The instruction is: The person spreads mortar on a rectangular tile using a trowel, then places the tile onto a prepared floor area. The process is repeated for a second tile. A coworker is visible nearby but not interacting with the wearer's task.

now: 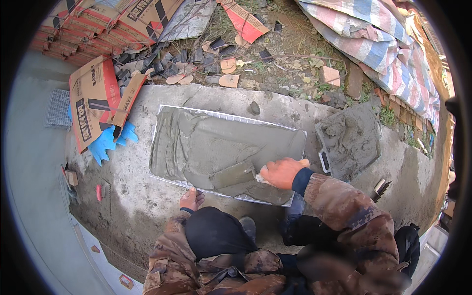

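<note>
A large rectangular tile lies on the concrete, its top coated in wet grey mortar with ridges and folds at the left. My right hand grips the handle of a flat metal trowel, whose blade rests on the mortar near the tile's lower right. My left hand has its curled fingers at the tile's near edge, apparently holding it. Right of the tile sits a tray heaped with mortar.
Stacked cartons and torn cardboard lie left, beside blue foam. A red-handled tool rests on the concrete. Striped tarpaulin covers a pile at upper right. Broken pieces litter the soil. Another tool lies right.
</note>
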{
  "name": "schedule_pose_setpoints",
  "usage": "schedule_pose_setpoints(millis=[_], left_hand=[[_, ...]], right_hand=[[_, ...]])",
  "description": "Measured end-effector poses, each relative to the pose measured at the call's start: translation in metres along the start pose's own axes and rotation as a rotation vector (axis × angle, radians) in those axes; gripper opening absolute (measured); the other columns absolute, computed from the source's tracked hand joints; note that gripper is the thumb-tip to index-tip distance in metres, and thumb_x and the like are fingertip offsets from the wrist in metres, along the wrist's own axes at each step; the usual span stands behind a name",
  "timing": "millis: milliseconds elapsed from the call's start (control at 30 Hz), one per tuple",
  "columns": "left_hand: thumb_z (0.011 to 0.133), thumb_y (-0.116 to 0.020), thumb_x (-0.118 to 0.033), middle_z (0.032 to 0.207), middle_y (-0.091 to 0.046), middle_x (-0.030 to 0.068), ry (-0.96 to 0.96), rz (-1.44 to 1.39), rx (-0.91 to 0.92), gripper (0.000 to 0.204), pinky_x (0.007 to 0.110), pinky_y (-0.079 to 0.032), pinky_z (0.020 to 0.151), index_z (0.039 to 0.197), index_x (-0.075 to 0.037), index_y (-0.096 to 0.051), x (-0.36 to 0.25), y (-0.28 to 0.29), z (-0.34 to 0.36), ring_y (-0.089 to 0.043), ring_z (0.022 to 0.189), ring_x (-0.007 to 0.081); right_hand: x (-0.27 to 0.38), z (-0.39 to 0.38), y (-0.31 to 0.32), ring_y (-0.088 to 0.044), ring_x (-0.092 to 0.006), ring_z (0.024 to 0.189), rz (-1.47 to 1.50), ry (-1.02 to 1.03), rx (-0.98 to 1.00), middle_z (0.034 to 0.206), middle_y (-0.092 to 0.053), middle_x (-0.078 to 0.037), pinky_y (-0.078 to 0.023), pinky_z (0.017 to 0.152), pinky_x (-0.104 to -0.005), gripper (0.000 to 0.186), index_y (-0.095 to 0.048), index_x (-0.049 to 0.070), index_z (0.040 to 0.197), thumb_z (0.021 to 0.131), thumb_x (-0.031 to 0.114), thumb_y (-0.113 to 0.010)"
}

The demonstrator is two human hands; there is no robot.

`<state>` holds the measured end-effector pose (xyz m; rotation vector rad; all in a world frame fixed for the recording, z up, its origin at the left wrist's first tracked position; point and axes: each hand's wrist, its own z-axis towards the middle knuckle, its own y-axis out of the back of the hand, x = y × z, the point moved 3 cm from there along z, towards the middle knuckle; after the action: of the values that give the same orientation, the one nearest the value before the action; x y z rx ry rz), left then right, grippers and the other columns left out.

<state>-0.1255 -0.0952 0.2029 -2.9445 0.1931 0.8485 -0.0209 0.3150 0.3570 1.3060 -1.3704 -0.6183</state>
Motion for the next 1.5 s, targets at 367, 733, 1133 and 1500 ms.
schedule_pose_setpoints(millis=[367, 733, 1133, 1500], left_hand=[[0.098, -0.062, -0.036, 0.097, -0.067, 0.0113, 0.000, 0.057, -0.033, 0.040, 0.035, -0.060, 0.070, 0.114, 0.001, -0.061, -0.002, -0.003, -0.003, -0.068, 0.079, 0.0198], [0.100, -0.057, -0.043, 0.100, -0.065, 0.0113, -0.019, 0.120, 0.033, 0.041, 0.036, -0.058, 0.071, 0.114, -0.004, -0.060, 0.002, 0.001, 0.002, -0.066, 0.081, 0.0203], [0.095, -0.064, -0.046, 0.096, -0.065, 0.0100, -0.004, 0.035, 0.051, 0.043, 0.038, -0.058, 0.069, 0.109, -0.006, -0.062, 0.001, 0.001, 0.003, -0.066, 0.080, 0.0211], [0.098, -0.062, -0.039, 0.090, -0.066, 0.0075, -0.037, 0.052, 0.009, 0.034, 0.034, -0.058, 0.067, 0.103, -0.005, -0.064, 0.002, 0.002, 0.002, -0.067, 0.076, 0.0186]], right_hand=[[-0.020, 0.112, 0.025, -0.066, -0.0407, 0.083, 0.382, -0.395, -0.085, 0.087, -0.068, -0.021, -0.052, 0.075, -0.0504, 0.036, -0.057, 0.003, 0.098, 0.095, 0.039, -0.057], [-0.033, 0.074, 0.021, -0.067, -0.0405, 0.082, 0.380, -0.480, -0.026, 0.085, -0.069, -0.022, -0.052, 0.075, -0.0503, 0.041, -0.058, 0.001, 0.100, 0.095, 0.041, -0.057], [-0.067, -0.010, 0.010, -0.066, -0.0414, 0.080, 0.354, -0.487, 0.061, 0.083, -0.068, -0.022, -0.052, 0.071, -0.0514, 0.042, -0.058, 0.002, 0.100, 0.096, 0.044, -0.056], [-0.058, -0.035, 0.033, -0.064, -0.0446, 0.080, 0.462, -0.370, 0.198, 0.082, -0.067, -0.023, -0.049, 0.071, -0.0531, 0.045, -0.060, 0.003, 0.097, 0.095, 0.048, -0.055]])
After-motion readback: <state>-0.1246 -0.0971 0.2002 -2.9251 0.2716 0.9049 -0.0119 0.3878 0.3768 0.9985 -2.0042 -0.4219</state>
